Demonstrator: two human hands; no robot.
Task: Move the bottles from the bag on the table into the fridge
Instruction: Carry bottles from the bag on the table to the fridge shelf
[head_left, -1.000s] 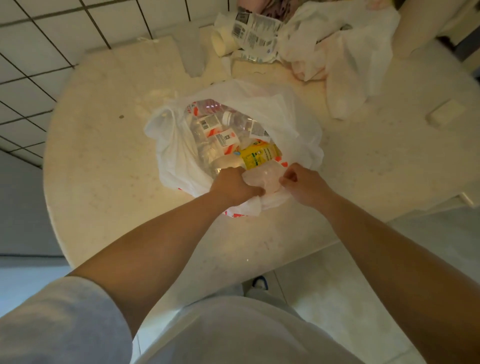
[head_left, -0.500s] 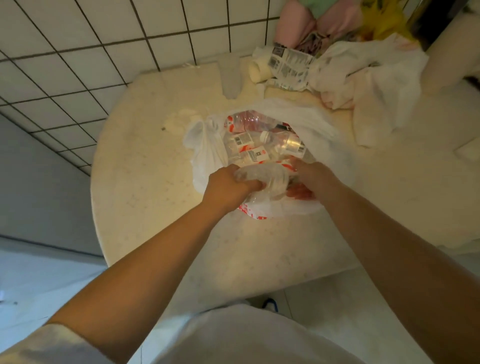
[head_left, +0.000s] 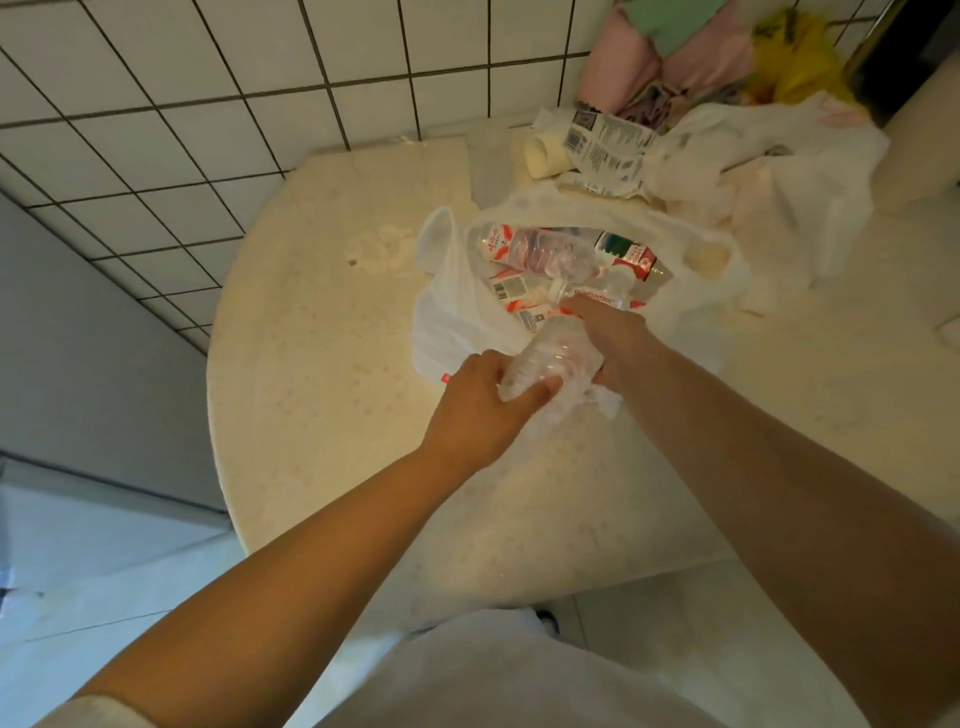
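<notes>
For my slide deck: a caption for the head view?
Both hands lift a clear bottle from the bag.

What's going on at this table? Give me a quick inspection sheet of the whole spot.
Surface: pale round table, speckled and stained.
Job's things: white plastic bag open, several bottles inside; one clear bottle held at its near edge.
Clutter: crumpled white bags, a printed wrapper, a pale roll.
Hands: left hand grips the clear bottle's base; right hand holds its upper part.
Cables: nothing seen.
Surroundings: white tiled wall, pale floor; fridge not in view.
</notes>
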